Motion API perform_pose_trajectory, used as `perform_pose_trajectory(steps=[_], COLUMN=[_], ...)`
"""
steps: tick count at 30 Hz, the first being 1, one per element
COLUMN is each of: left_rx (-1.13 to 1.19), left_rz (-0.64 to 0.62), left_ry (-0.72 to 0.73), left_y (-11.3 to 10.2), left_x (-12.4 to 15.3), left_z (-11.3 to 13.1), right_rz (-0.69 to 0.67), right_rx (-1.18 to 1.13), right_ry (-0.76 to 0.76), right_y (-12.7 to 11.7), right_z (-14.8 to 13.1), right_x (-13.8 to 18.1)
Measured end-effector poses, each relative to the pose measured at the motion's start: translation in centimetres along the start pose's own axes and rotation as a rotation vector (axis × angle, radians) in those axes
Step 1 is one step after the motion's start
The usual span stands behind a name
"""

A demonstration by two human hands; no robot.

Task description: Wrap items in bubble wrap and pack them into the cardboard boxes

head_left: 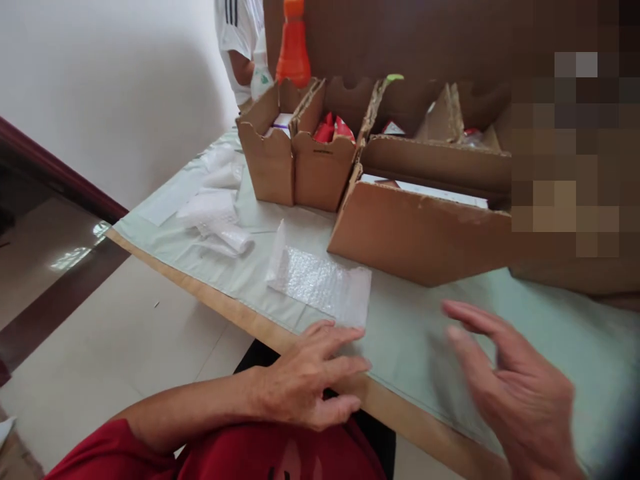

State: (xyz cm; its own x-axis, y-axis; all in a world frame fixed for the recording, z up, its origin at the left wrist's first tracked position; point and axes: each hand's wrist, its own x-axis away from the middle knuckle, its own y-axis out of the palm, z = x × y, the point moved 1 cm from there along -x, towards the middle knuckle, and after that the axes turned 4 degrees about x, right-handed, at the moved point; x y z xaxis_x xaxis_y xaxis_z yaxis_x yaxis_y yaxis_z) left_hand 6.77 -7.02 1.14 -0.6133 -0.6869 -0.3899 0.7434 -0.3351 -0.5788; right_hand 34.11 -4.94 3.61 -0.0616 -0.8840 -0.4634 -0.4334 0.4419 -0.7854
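Observation:
My left hand point(317, 377) is open at the table's front edge, its fingers apart and nothing in them. Just beyond its fingertips lies a flat piece of bubble wrap point(323, 283), its left end turned up; whether the fingers touch it I cannot tell. Over the right part of the table my right hand point(515, 387) is raised and open, thumb and fingers apart, with nothing between them. More bubble wrap point(213, 207), crumpled and partly rolled, lies at the left side of the table.
Cardboard bins point(325, 170) holding red packets point(334, 128) and other items stand along the back. A wider cardboard box point(420, 233) with white flat contents is nearer on the right. An orange bottle point(293, 50) rises behind. A person in a white sleeve point(245, 30) is beyond.

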Motion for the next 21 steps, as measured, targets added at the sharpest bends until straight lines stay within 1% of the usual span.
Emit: perform_pose_trajectory(steps=[2,3,5,6,8,9,10,12,14,17,19,21], left_rx=[-0.045,-0.098,-0.250,-0.338,-0.500,-0.558,-0.601,-0.645,-0.656,-0.625,-0.543,-0.413], left_rz=[0.061,0.116,0.208,0.226,0.197,0.166,0.147,0.160,0.214,0.264,0.290,0.364], left_ry=[0.019,0.008,-0.039,-0.070,-0.126,-0.145,-0.157,-0.163,-0.156,-0.161,-0.205,-0.310], left_y=[-1.5,-2.4,-4.3,-5.0,-6.0,-6.2,-6.3,-6.2,-6.2,-6.4,-6.8,-7.1], left_x=[0.0,-0.1,-0.1,-0.2,-0.3,-0.3,-0.2,-0.1,-0.1,-0.5,-0.9,-1.3], left_z=[0.3,0.0,-1.0,-1.8,-3.6,-4.5,-5.4,-7.2,-8.5,-9.2,-9.0,-8.4], right_rz=[-0.075,-0.111,-0.185,-0.235,-0.363,-0.428,-0.474,-0.490,-0.433,-0.349,-0.299,-0.251], right_rx=[-0.117,-0.159,-0.163,-0.133,-0.043,0.005,0.048,0.114,0.153,0.166,0.144,0.114], right_ry=[-0.182,-0.282,-0.460,-0.535,-0.635,-0.644,-0.621,-0.516,-0.411,-0.368,-0.362,-0.344], right_y=[0.7,1.3,2.9,3.8,5.2,5.7,5.9,5.5,4.3,2.6,2.3,2.6], right_z=[-3.0,-4.3,-6.7,-7.6,-8.5,-8.4,-7.7,-5.4,-2.1,1.8,2.9,3.0], right_x=[-0.3,-0.6,-1.4,-1.8,-2.3,-2.5,-2.5,-2.0,-0.9,1.1,1.9,2.1])
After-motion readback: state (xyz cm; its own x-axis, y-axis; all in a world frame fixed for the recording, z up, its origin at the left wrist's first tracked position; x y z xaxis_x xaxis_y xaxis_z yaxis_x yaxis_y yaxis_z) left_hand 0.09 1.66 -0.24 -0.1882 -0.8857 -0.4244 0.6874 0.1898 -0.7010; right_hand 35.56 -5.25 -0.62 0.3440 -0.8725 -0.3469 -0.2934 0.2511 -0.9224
